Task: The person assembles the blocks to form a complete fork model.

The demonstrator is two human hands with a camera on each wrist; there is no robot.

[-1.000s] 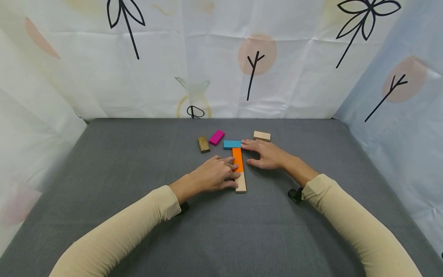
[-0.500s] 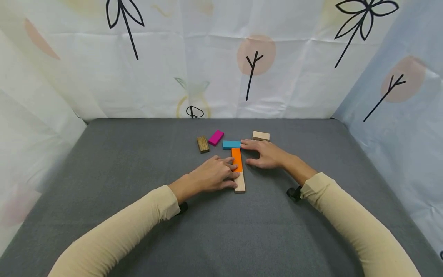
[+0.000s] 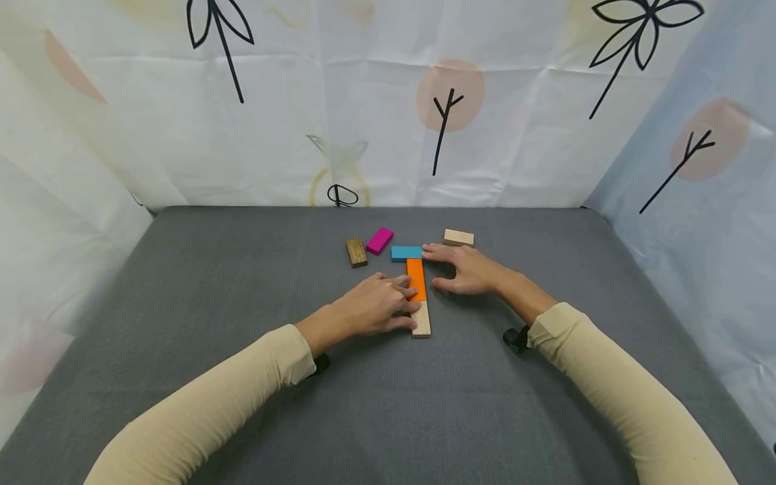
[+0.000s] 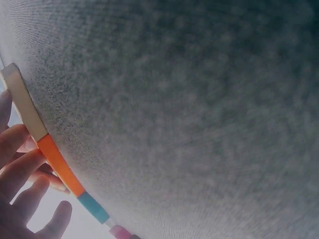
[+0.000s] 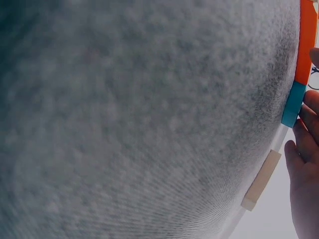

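Note:
Three flat blocks form a T on the grey table. A blue block (image 3: 406, 253) lies crosswise at the far end; an orange block (image 3: 415, 269) and a pale wooden block (image 3: 422, 325) run end to end toward the person. From the left, my left hand (image 3: 376, 306) lays its spread fingers over the orange and pale blocks, hiding part of them. My right hand (image 3: 469, 271) has its fingertips at the blue block's right end, thumb held apart. In the right wrist view its fingers (image 5: 305, 137) extend beside the blue block (image 5: 294, 104).
Behind the T lie a dark brown wooden block (image 3: 356, 253) and a magenta block (image 3: 380, 240), both angled, to the left. Another pale wooden block (image 3: 459, 237) sits just beyond my right hand. A patterned white curtain (image 3: 388, 135) rises along the table's far edge.

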